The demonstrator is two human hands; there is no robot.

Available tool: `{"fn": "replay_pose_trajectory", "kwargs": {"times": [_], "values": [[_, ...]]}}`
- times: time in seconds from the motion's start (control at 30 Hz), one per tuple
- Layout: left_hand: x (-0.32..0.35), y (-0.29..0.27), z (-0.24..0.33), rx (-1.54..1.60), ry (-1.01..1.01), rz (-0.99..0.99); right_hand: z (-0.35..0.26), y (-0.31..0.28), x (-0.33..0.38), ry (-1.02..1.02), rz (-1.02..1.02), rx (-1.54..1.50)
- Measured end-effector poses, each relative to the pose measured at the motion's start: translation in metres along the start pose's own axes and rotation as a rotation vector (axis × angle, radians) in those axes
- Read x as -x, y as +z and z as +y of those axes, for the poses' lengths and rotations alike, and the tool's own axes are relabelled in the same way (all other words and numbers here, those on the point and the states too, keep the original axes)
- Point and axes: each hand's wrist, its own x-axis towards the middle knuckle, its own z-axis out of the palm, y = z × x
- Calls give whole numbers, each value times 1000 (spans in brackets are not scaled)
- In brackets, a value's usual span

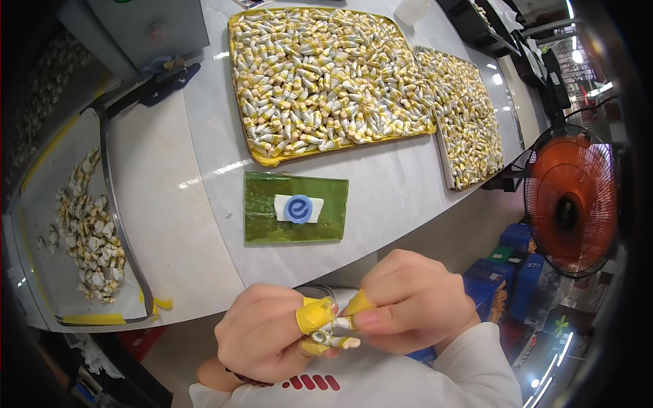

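Observation:
My left hand (258, 333) is closed around small white wrapped pieces (333, 340) with yellow bands, one of them showing a pale tip. Yellow tape (315, 315) covers one of its fingers. Close against it, my right hand (418, 299) pinches the end of a small white piece (345, 323); yellow also shows at its fingertips. Both hands meet in front of my chest, by the table's near edge. Beyond them a green rectangular plate (258, 228) lies on the table, with a white patch and a blue disc (298, 209) on it.
A yellow-rimmed tray (275, 162) heaped with similar pieces stands on the table (197, 231), a second filled tray (447, 160) beside it. At left, loose whitish pieces (95, 245) lie in a dark-edged tray. An orange fan (570, 197) and blue bins (486, 285) are at right.

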Motion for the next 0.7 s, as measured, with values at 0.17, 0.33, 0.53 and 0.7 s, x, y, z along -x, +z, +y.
{"fn": "replay_pose_trajectory", "kwargs": {"times": [0.17,0.33,0.53,0.7], "values": [[-8,-4,9,-118,113,-60,-3,-3,-5,-45,-43,0],[-6,-4,9,-130,197,-84,-2,-5,-3,-73,-29,-52],[-5,-1,5,-133,254,-75,-3,-7,-1,-63,-45,-53],[-6,2,10,-114,220,-32,-8,-11,-2,-33,-102,-29]]}}
